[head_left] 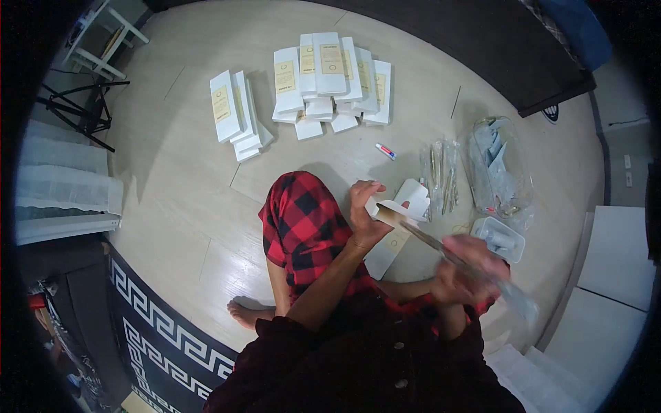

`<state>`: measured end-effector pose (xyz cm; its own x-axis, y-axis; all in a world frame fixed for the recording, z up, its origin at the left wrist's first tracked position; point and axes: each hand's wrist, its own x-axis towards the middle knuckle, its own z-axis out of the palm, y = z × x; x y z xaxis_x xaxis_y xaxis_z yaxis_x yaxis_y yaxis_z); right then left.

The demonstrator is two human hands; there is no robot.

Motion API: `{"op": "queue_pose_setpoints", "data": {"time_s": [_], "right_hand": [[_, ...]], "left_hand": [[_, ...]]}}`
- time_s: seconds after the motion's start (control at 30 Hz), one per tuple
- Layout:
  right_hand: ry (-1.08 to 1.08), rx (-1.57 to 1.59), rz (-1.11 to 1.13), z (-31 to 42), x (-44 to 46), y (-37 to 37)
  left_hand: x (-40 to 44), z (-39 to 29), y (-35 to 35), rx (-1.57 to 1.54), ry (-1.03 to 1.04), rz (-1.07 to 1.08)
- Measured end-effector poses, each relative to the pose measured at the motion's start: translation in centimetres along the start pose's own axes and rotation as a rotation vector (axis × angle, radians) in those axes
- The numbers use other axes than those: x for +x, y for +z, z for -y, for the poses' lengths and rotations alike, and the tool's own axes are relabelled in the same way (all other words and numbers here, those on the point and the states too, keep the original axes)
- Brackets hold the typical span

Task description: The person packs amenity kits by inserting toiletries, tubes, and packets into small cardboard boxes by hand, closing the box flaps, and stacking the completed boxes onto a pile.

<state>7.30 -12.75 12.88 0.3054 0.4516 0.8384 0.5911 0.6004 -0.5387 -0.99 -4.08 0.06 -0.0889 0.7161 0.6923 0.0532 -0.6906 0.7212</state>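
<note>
My left hand [365, 217] is closed on a white cardboard box [390, 215], whose open end faces my right hand. My right hand [471, 268] is blurred by motion, its fingers round a long, thin packet in clear plastic [518, 300]. The packet's narrow dark end reaches the box's mouth; whether it is inside, I cannot tell. Just below lies a white panel with a yellowish label [383, 260]; whether it belongs to the held box is unclear. Behind the box shows another white, rounded-cornered piece [413, 196], partly hidden.
Labelled white boxes stand stacked in a large group [330, 65] and a smaller one [226, 107]. A small tube [385, 151] lies ahead. On the right are long plastic-wrapped packets [441, 175], a clear bag-like container of grey packets [490, 148] and a white tray [516, 253].
</note>
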Motion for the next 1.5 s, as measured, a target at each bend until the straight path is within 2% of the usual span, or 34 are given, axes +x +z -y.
{"op": "queue_pose_setpoints", "data": {"time_s": [0.03,0.1,0.13,0.2,0.27,0.37,0.43,0.67,0.87,1.07,1.17,1.3,1.37,1.5], "right_hand": [[0.001,0.000,0.000,-0.2,-0.2,-0.1],[0.219,-0.332,0.445,-0.6,-0.4,-0.3],[0.220,-0.326,0.446,-0.7,-0.7,0.2],[0.243,-0.206,0.083,-0.7,-1.2,1.1],[0.169,-0.230,0.136,-0.9,-1.1,0.5],[0.129,-0.062,0.075,0.4,0.7,1.1],[0.063,-0.175,0.467,0.9,1.6,0.9],[0.190,-0.083,0.415,1.6,1.3,-0.5],[0.128,-0.167,0.366,3.0,4.0,-3.4],[0.093,0.082,0.437,3.5,6.4,-6.2],[0.002,0.043,0.427,2.7,5.7,-4.7],[0.300,-0.026,0.405,1.5,2.9,-0.9],[0.320,-0.054,0.541,1.1,3.5,1.1],[0.240,-0.246,0.508,0.5,2.2,1.0]], "left_hand": [[0.0,0.0,0.0,0.017,0.012,0.014],[0.0,-0.1,0.0,0.000,0.000,0.009],[0.0,0.0,-0.1,-0.017,-0.016,0.003],[0.1,0.2,-0.2,0.008,0.006,-0.002],[0.2,0.2,0.1,0.018,0.026,-0.004],[0.2,0.2,0.1,0.019,0.023,0.010],[0.3,0.1,0.0,0.035,0.031,0.016],[0.3,0.4,0.0,0.009,0.032,-0.023],[0.5,0.1,0.0,0.045,-0.019,0.004],[0.5,0.0,0.1,0.027,-0.017,0.002],[0.7,0.0,0.1,0.048,0.000,0.004],[0.3,0.3,0.0,0.065,0.015,0.007],[0.1,0.5,-0.1,0.067,0.011,0.017],[-0.5,1.0,-0.1,0.031,-0.051,-0.008]]}}
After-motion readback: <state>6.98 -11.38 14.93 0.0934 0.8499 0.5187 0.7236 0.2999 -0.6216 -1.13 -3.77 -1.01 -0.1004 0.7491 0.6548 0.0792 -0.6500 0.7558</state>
